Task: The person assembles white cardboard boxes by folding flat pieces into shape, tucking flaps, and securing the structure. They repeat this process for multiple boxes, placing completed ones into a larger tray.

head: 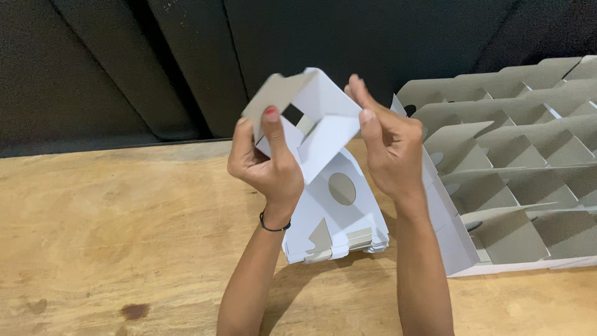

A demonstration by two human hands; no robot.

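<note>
Wooden table [124, 249]: above the flat stack [336, 218], your left hand [267, 162] and right hand [388, 146] fingers pinch a half-folded white carton [323, 118]. Uneven pressure could crease its panel.

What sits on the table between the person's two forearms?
In the head view, a stack of flat white carton blanks lies on the wooden table, below the half-folded carton both hands hold.

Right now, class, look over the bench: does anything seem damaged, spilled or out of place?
Nothing stands out. Both hands, left hand and right hand, hold a white card box blank partly folded above a neat stack of flat blanks. The grey divider tray looks intact. The wooden table shows only small dark marks.
</note>
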